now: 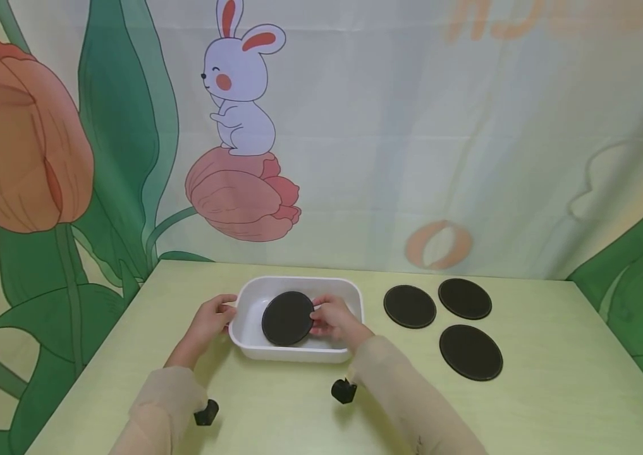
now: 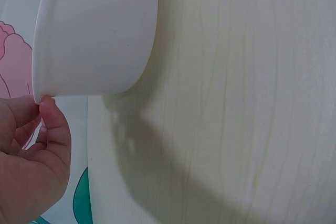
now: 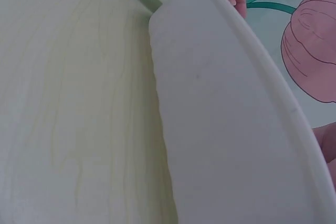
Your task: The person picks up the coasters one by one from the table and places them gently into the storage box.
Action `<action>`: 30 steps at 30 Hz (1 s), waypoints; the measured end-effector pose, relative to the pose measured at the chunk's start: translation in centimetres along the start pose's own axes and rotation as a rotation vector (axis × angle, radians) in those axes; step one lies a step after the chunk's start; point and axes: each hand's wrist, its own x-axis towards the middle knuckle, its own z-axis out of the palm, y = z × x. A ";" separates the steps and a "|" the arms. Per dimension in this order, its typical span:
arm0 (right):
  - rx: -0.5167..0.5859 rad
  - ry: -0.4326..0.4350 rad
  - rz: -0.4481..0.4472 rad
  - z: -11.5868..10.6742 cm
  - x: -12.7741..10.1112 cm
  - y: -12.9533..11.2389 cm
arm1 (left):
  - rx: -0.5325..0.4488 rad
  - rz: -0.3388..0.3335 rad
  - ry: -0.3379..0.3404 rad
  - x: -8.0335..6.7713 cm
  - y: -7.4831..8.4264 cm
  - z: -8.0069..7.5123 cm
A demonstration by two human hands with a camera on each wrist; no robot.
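Observation:
A white rectangular plastic basin (image 1: 298,355) stands on the table, and its outer wall fills much of both wrist views. My left hand (image 1: 207,322) pinches the basin's left rim between thumb and fingers; the left wrist view shows this grip at the corner of the rim. Inside the basin's outline, my right hand (image 1: 334,318) holds a round black coaster-like disc (image 1: 288,318) by its right edge. The disc is tilted, its flat face towards the head camera. In the right wrist view the basin wall hides most of the right hand.
To the right of the basin, three more round black discs lie flat on the pale wood-grain table: one nearest the basin (image 1: 410,306), one behind (image 1: 465,299), one in front (image 1: 471,352). A printed curtain (image 1: 355,158) with a rabbit and tulips hangs along the table's back edge.

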 end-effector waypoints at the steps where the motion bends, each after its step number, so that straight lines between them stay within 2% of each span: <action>1: -0.004 0.002 0.004 0.0 0.0 0.0 | -0.001 0.001 0.000 0.0 0.0 0.0; 11: 0.006 0.053 0.095 -0.1 -0.2 0.1 | 0.010 0.003 0.003 -0.1 -0.1 0.1; 19: 0.006 0.058 0.114 -0.5 -0.8 -0.3 | 0.014 0.023 0.008 -0.2 0.2 0.2; 25: -0.020 -0.017 0.101 -1.4 -1.7 -1.3 | 0.014 0.015 0.007 -0.4 0.3 0.1; 30: -0.082 -0.091 0.083 -2.8 -3.0 -3.1 | 0.008 0.015 0.002 -0.4 0.4 0.0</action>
